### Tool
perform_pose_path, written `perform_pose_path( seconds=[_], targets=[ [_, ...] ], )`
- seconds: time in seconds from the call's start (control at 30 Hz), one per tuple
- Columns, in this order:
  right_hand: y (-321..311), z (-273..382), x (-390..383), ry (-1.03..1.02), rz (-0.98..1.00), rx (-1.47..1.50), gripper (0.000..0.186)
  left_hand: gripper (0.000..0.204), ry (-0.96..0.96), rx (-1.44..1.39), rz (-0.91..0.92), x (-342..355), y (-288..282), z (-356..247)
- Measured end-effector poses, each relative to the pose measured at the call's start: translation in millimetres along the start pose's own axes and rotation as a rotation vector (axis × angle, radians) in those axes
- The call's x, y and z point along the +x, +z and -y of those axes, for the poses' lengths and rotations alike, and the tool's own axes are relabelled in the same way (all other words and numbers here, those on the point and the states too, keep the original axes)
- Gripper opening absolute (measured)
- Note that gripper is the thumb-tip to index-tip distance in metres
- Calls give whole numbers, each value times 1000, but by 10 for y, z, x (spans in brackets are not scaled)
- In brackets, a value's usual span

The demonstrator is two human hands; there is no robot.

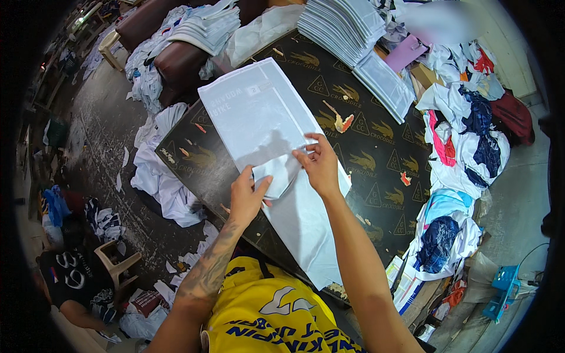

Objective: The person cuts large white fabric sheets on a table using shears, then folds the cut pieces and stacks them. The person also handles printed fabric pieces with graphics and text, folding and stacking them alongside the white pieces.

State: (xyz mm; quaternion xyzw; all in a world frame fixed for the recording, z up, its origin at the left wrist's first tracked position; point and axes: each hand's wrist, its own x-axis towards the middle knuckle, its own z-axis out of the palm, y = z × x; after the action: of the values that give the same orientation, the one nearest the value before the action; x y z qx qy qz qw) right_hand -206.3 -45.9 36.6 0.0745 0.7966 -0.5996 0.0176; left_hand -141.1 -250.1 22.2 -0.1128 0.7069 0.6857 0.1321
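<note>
My left hand (246, 195) grips white fold (280, 174); right hand (322, 166) curled at its edge (can't tell if pinching). Best keep fold square, unwrinkled.

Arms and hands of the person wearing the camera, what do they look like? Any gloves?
The left hand and right hand have bare fingers and no gloves. The left forearm has dark tattoos; the right forearm shows none. No sleeves show. The bright yellow shirt has dark blue lettering.
</note>
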Motion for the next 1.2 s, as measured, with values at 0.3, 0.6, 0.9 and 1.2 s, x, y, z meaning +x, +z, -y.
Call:
perform_pose_path(
  seconds=[0.3,0.6,0.9,1.2],
  targets=[
    [-1494,-897,-2238,153,-165,-590,44,47,519,876,412,-1086,342,625],
    [-1615,-951,-3296,487,-252,-314,20,26,961,1171,798,-1336,958,821],
    [-968,1267,-967,-349,118,-553,36,11,230,97,5,-1291,-117,-88],
    [101,290,619,-267,-196,-331,36,69,477,567,-452,129,-654,358]
  ],
)
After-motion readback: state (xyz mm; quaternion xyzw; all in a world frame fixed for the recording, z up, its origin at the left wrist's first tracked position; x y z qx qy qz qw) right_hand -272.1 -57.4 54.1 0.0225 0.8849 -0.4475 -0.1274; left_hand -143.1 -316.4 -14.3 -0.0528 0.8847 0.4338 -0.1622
